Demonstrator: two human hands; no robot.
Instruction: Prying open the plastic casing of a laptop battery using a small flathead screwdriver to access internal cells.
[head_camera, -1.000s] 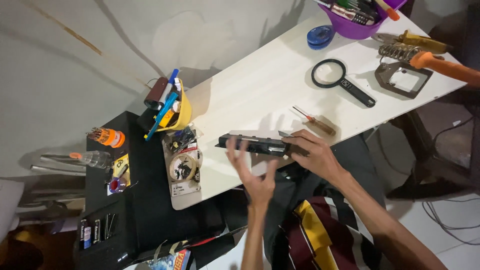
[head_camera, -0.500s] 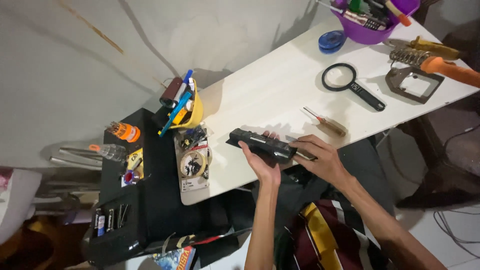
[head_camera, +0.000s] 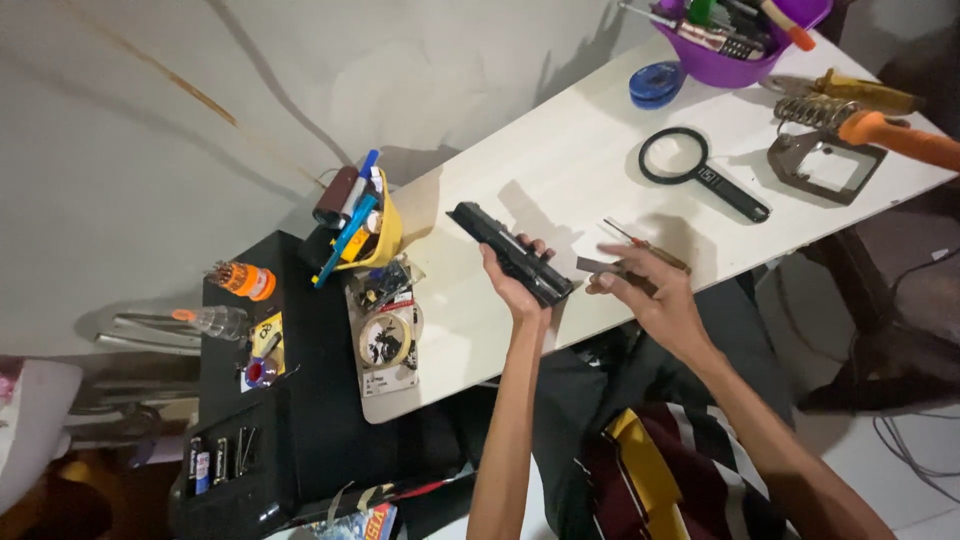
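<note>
The left hand (head_camera: 512, 285) reaches up from below, arm straight, above the white table (head_camera: 560, 170); its fingers curl tight around a long black remote-like thing (head_camera: 508, 254), which sticks out past the fingers toward the yellow cup (head_camera: 385, 235); the right hand (head_camera: 655, 295) comes in from the right, just beside it; its fingertips pinch a small flat dark piece (head_camera: 597, 266), near the black thing's lower end, not touching it.
</note>
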